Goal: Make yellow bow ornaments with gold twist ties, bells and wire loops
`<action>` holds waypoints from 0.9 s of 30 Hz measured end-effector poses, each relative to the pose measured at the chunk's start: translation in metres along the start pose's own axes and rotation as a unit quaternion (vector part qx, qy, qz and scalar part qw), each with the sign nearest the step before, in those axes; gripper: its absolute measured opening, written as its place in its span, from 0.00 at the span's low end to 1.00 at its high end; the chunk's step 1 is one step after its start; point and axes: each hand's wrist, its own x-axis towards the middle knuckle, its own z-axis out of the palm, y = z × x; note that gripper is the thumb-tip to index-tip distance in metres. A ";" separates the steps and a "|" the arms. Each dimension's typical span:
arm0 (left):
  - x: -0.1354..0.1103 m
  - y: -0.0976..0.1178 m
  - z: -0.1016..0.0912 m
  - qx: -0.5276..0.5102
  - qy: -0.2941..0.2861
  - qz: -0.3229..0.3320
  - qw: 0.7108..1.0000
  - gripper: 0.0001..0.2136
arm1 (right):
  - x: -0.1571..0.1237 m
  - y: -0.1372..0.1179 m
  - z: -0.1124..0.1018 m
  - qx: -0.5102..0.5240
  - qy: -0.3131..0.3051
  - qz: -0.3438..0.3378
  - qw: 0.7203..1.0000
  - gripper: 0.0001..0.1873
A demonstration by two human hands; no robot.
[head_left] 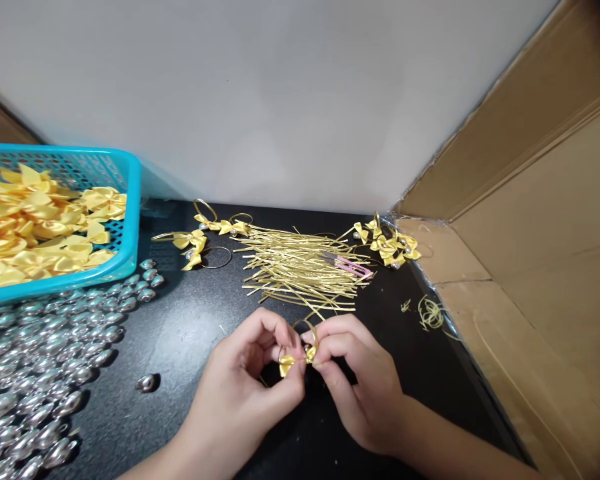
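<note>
Between my two hands is a small yellow ribbon bow (286,365) with a loop of gold cord (314,333) standing up from it. My left hand (260,373) pinches the bow with thumb and fingers. On the other side, my right hand (357,377) is closed at the bow's right end, by the cord loop. The knot of the bow is partly hidden by fingertips. Just beyond both hands lies a pile of cut gold cords (300,263), and pink-handled thread snips (347,265) rest on its right part.
A blue basket (133,207) of yellow bows stands at left. Many silver beads (45,360) spread before it; one bead (147,383) lies apart. Bows with cord loops sit at back left (193,243) and back right (390,247). Tangled thread (433,313) lies near the cardboard wall (540,200).
</note>
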 end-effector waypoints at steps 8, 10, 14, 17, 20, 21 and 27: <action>-0.001 0.000 0.002 -0.001 -0.012 0.019 1.000 0.09 | -0.001 0.000 -0.003 -0.013 0.003 -0.038 0.999 0.12; -0.002 -0.002 0.001 -0.005 -0.015 0.025 1.000 0.10 | 0.000 0.000 -0.004 -0.014 0.006 -0.044 0.999 0.12; -0.003 -0.005 0.000 -0.019 -0.019 0.030 0.999 0.10 | 0.002 -0.003 -0.008 -0.021 0.005 -0.055 0.998 0.12; -0.002 -0.003 -0.001 -0.019 -0.024 0.023 0.999 0.10 | 0.005 -0.004 -0.010 -0.030 0.006 -0.066 0.997 0.12; 0.000 -0.001 0.000 -0.025 -0.018 -0.002 1.000 0.09 | 0.006 -0.004 -0.012 -0.036 0.004 -0.073 0.997 0.12; 0.001 -0.001 0.000 -0.029 -0.019 -0.008 0.999 0.09 | 0.007 -0.004 -0.012 -0.037 0.002 -0.073 0.997 0.12; 0.003 -0.006 0.000 -0.040 -0.024 -0.026 0.999 0.10 | 0.008 -0.002 -0.011 -0.037 -0.010 -0.072 0.997 0.11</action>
